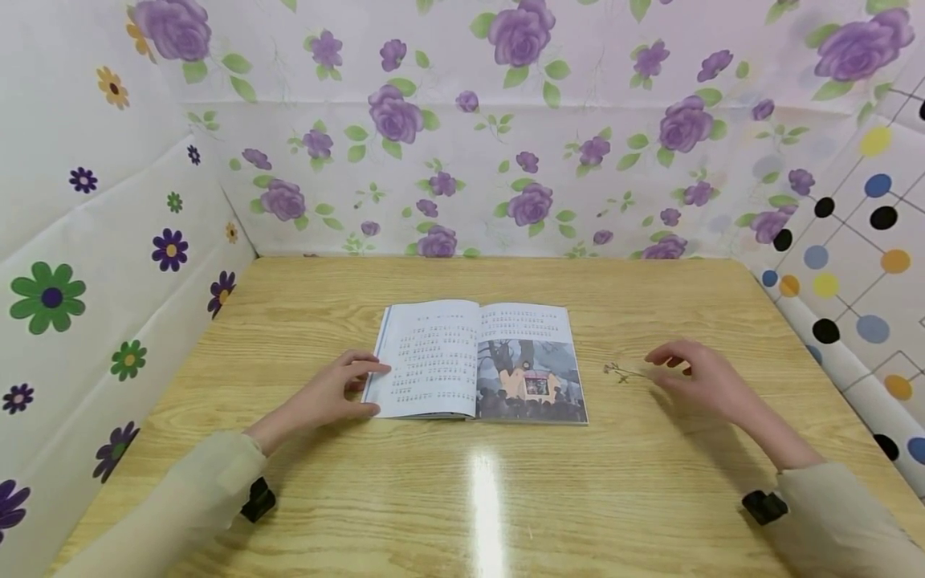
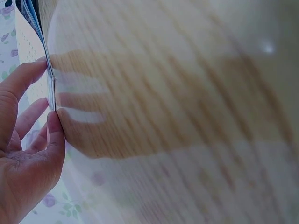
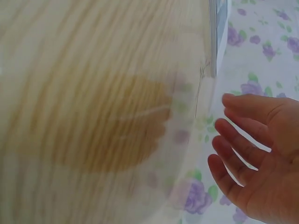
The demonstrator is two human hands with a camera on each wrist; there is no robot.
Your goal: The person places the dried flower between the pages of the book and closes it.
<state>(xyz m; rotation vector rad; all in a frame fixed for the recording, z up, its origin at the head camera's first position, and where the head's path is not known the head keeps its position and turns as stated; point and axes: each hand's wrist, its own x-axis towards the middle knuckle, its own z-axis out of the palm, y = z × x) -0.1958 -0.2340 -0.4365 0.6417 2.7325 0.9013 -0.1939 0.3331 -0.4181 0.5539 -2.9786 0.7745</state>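
An open book (image 1: 441,361) lies on the wooden table, with text on its left page and a dark illustration (image 1: 531,381) on its right page. At its left edge my left hand (image 1: 347,389) rests with fingers spread, one fingertip on the page and the thumb by the lower corner. The left wrist view shows that hand (image 2: 32,135) touching the page edges. To the right of the book lies a thin dried sprig (image 1: 620,372). My right hand (image 1: 697,377) hovers beside its stem, fingers loosely bent and holding nothing; the right wrist view shows a gap between hand (image 3: 261,149) and sprig (image 3: 200,88).
The table (image 1: 405,498) is light wood with a glossy surface that reflects light. Behind it stands a wall covering (image 1: 462,160) with purple roses. Flower-patterned (image 1: 108,281) and dotted (image 1: 853,241) coverings flank the left and right sides.
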